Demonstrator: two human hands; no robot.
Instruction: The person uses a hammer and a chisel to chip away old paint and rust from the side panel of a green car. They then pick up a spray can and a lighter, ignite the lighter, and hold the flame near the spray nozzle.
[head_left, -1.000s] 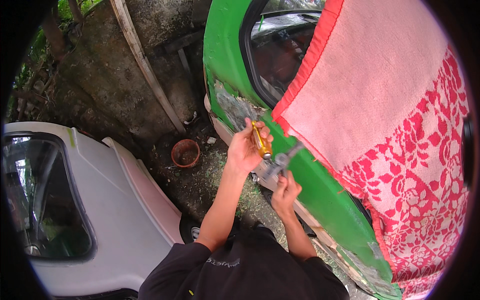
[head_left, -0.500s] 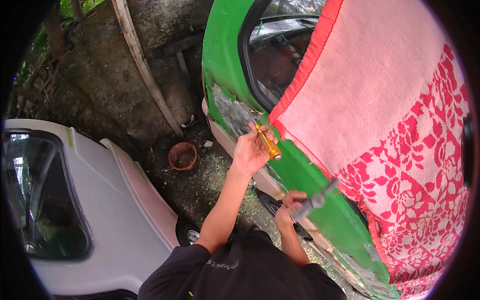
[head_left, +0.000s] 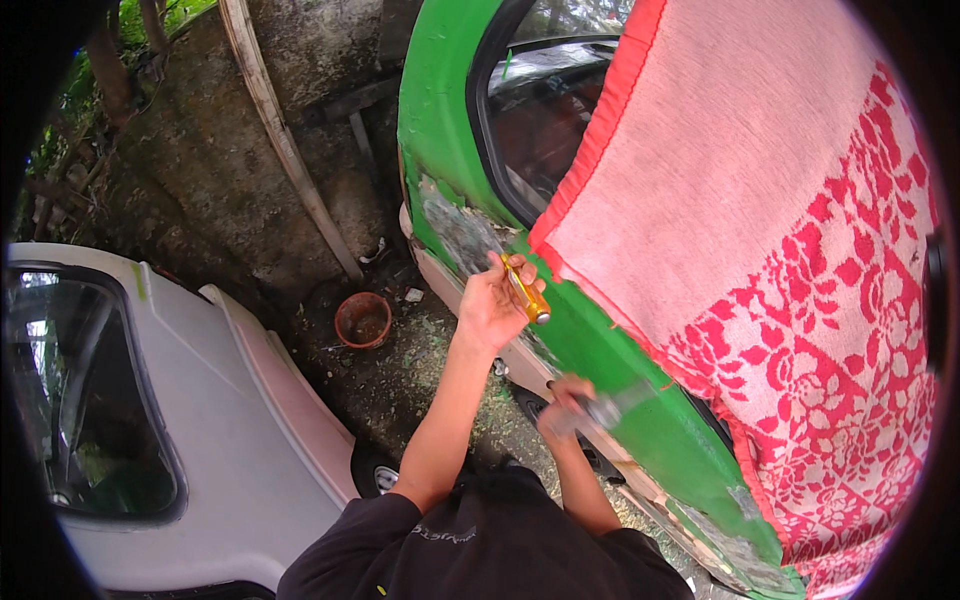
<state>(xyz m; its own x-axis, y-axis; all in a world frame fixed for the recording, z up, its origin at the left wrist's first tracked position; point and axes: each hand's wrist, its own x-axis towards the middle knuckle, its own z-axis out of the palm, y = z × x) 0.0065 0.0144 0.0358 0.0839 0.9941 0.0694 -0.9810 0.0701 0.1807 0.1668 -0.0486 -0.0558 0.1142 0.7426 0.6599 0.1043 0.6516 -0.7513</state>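
My left hand (head_left: 492, 305) is closed around the yellow see-through handle of a screwdriver-like tool (head_left: 526, 290). Its shaft points away from me at a bare grey patch (head_left: 455, 225) of chipped paint on the green car body (head_left: 590, 340); whether the tip touches cannot be made out. Nearer to me and to the right, my right hand (head_left: 562, 405) grips a grey metal tool (head_left: 603, 408), held in the air beside the green panel. Motion blurs this tool, so its exact kind is unclear. A pink and red flowered blanket (head_left: 700, 200) drapes over the car.
A light grey vehicle (head_left: 220, 390) stands on the left. On the dirty, chip-strewn ground between the vehicles sits an orange-brown bucket (head_left: 363, 320). A wooden post (head_left: 285, 140) leans at the stained wall (head_left: 200, 190) ahead. The car's dark side window (head_left: 545, 120) is partly covered.
My right hand and its grey tool have moved a little to the left, the tool more blurred. My left hand keeps its hold on the yellow-handled tool, and the view has shifted slightly.
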